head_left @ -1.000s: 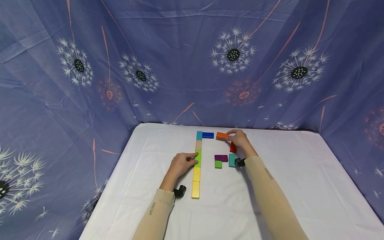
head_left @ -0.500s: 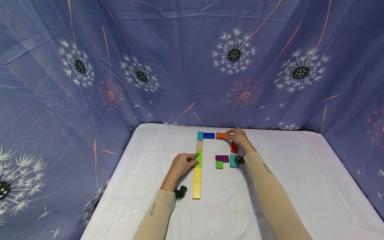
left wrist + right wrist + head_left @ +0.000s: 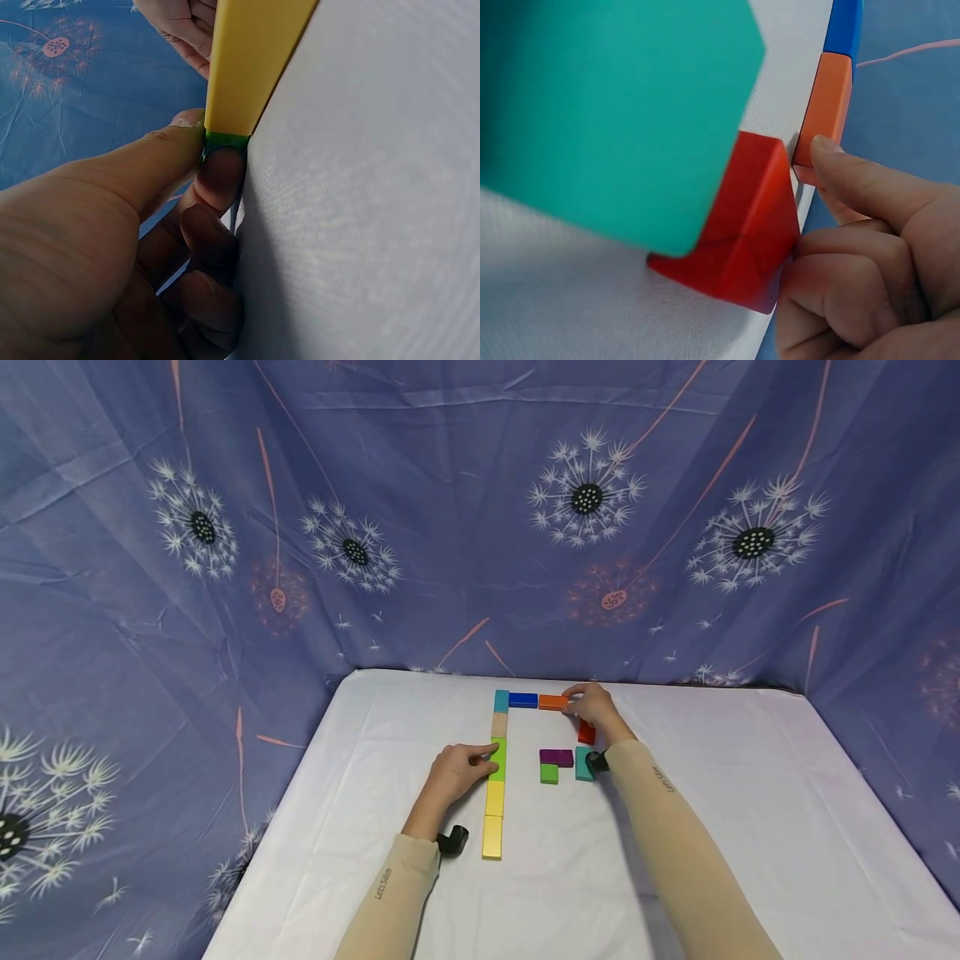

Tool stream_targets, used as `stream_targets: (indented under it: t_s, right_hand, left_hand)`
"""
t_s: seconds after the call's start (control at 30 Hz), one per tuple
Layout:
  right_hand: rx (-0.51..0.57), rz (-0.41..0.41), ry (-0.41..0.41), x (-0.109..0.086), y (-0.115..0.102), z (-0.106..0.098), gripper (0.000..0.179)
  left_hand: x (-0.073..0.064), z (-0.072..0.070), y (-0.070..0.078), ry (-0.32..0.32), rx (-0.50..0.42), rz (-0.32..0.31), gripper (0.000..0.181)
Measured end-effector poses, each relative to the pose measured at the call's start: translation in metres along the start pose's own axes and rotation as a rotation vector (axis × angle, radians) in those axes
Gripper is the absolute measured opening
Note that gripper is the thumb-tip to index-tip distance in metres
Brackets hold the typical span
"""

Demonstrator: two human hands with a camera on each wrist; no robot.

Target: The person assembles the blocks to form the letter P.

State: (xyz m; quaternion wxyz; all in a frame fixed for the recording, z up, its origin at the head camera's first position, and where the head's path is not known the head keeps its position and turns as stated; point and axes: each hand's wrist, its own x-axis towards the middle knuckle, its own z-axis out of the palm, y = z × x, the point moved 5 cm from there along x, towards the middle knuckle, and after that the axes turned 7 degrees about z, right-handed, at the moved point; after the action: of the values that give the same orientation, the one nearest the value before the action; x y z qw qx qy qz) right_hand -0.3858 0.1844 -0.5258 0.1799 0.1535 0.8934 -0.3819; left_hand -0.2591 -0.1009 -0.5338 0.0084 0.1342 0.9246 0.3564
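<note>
My left hand (image 3: 452,770) holds the left side of a lime-green block (image 3: 501,758) between thumb and finger. That block lies flat in a straight row with a light-blue block (image 3: 502,701), a plain wood block (image 3: 499,724) and two yellow blocks (image 3: 495,798). With thumb and fingertips, my right hand (image 3: 592,706) pinches the right end of an orange block (image 3: 552,702). In the right wrist view the orange block's far end meets a blue block (image 3: 844,26), which lies against the light-blue one. A red block (image 3: 754,217) is beside my right hand's curled fingers.
A teal block (image 3: 582,763), partly covered by the black right wrist camera (image 3: 597,762), lies near a purple block (image 3: 556,758) and a small green block (image 3: 549,774). All are on a white-covered table (image 3: 375,727). A blue dandelion-patterned curtain (image 3: 465,527) stands behind.
My right hand has slid the orange block slightly left, and the gap to the blue block has closed. My left hand has stayed at the lime-green block.
</note>
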Motion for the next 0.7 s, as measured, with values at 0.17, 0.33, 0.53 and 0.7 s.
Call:
stream_targets:
  t_s: [0.17, 0.33, 0.53, 0.7]
  right_hand:
    - [-0.002, -0.017, 0.002, -0.004, -0.002, 0.0, 0.048]
    - [0.018, -0.034, 0.007, -0.007, 0.001, -0.005, 0.055]
    - [0.019, -0.063, 0.02, -0.013, 0.01, -0.015, 0.057]
    - [-0.002, -0.077, 0.027, -0.02, 0.023, -0.025, 0.062]
  left_hand:
    - [-0.001, -0.001, 0.001, -0.004, -0.002, -0.004, 0.04]
    - [0.0, 0.0, 0.001, -0.001, -0.006, -0.002, 0.039]
    - [0.0, 0.001, -0.001, -0.002, 0.002, 0.006, 0.039]
    - [0.0, 0.0, 0.0, 0.004, 0.007, 0.015, 0.039]
